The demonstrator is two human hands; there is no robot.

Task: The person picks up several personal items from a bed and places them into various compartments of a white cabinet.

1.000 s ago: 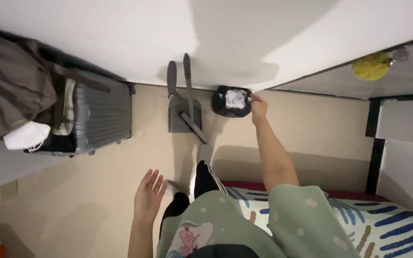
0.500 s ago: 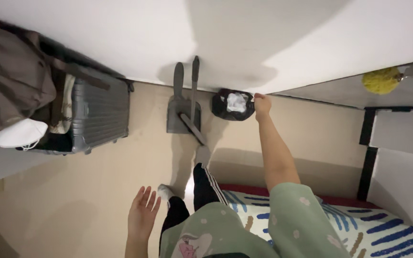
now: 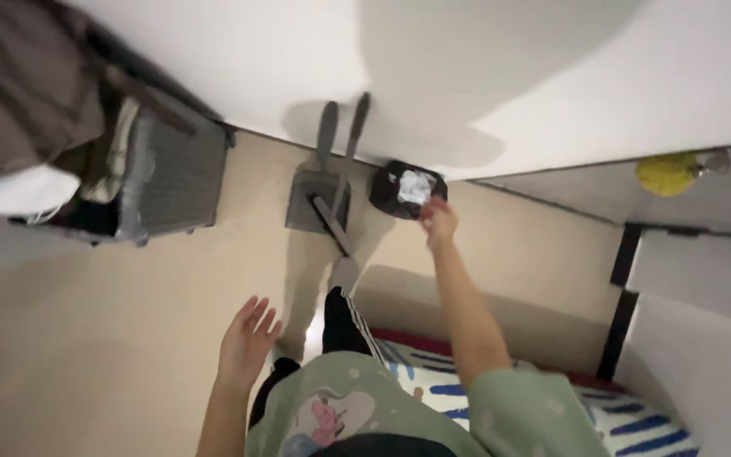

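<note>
**Operator:** Head view first, fingers outward: my right hand is curled, fingertips drawn together right at the near rim of the small black bin. Whether they pinch anything, I cannot tell; it is blurred.

**Partner:** What has changed?

**Operator:** Half a second ago that hand sat at the bin's right edge; now it is at the near edge, slightly back toward me. White crumpled paper lies inside the bin. I judge the drop is done.

**Partner:** And the left?

**Operator:** My left hand hangs empty, fingers spread, over the beige floor. The grey dustpan and brush lean on the wall just beside the bin.
</note>
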